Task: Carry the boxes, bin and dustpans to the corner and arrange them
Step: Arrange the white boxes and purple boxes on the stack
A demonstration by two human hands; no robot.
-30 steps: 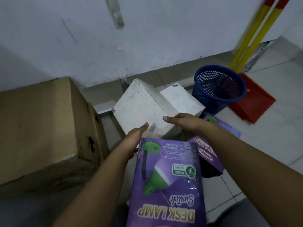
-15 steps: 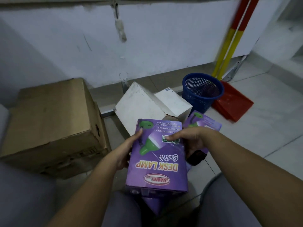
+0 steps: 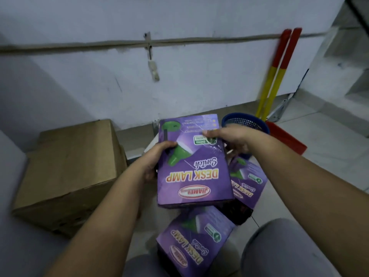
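I hold a purple desk lamp box (image 3: pixel 193 162) up in front of me with both hands. My left hand (image 3: pixel 157 156) grips its left edge, thumb on the front. My right hand (image 3: pixel 229 138) grips its right edge near the top. Two more purple desk lamp boxes lie on the floor below: one (image 3: pixel 195 238) between my knees, another (image 3: pixel 247 186) under my right forearm. A blue mesh bin (image 3: pixel 245 122) stands by the wall behind my right hand. Red dustpans (image 3: pixel 285 138) with red-and-yellow handles (image 3: pixel 277 74) lean on the wall to its right.
A large brown cardboard box (image 3: pixel 69 168) sits on the floor at the left against the white wall (image 3: pixel 179 76). A white box edge (image 3: pixel 149 146) peeks out behind the held box. Tiled floor (image 3: pixel 329 148) spreads to the right.
Both hands closed on the purple box and lifted it up off the floor. It now hides the white boxes. The camera rose and tilted up, revealing another purple box underneath.
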